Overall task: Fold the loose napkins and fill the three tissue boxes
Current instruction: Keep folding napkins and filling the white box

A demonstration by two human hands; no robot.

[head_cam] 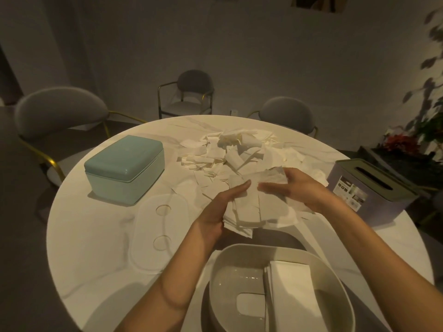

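On the tabletop [96, 236] a big heap of loose napkins [235, 152] waits unfolded; left hand [215, 212] and right hand [297, 188] clasp a napkin stack [251, 207] above the open white box [263, 283], partly filled; the teal box [124, 168] is lidded; the grey box [369, 190] looks untouched.

dim, warm light on the table [100, 236], dark softly blurred surroundings, wide-angle bending at the edges
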